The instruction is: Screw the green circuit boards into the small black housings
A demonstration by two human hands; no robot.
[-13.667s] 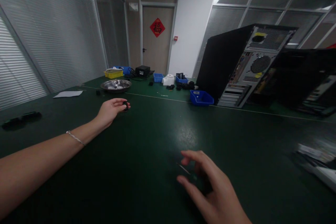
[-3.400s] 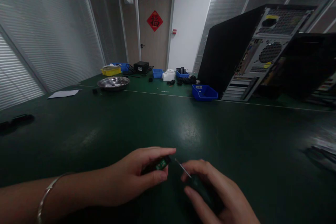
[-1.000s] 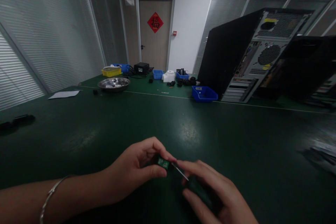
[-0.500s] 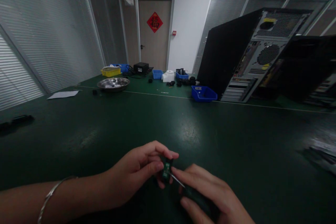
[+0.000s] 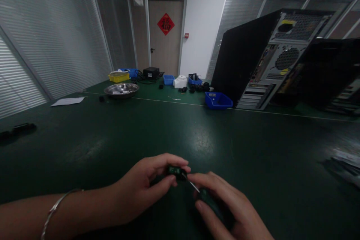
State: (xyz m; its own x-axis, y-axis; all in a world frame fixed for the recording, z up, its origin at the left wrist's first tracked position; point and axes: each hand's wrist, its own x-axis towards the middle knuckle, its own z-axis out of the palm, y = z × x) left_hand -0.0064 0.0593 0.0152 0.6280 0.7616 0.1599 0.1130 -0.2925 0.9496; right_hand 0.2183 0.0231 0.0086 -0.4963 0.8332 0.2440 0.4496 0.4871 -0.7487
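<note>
A small black part with a green circuit-board face (image 5: 174, 171) sits low in the middle of the view, just above the dark green surface (image 5: 180, 131), pinched between the thumb and fingertips of the left hand (image 5: 146, 187). A thin silver bracelet (image 5: 57, 206) circles that wrist. The right hand (image 5: 227, 206) is curled around the dark handle of a slim metal-shafted screwdriver (image 5: 197, 189), its forefinger laid along the shaft and the tip touching the small part. Well apart, at the far side of the surface, stand a round silver metal bowl (image 5: 121, 90), a white sheet of paper (image 5: 67, 101), a yellow plastic bin (image 5: 118, 77) and a blue plastic bin (image 5: 218, 101). Beside the blue bin rises a black desktop computer tower (image 5: 264, 56), its grey rear panel turned to the camera. A red diamond-shaped paper sign (image 5: 165, 24) hangs on the wooden door behind.
</note>
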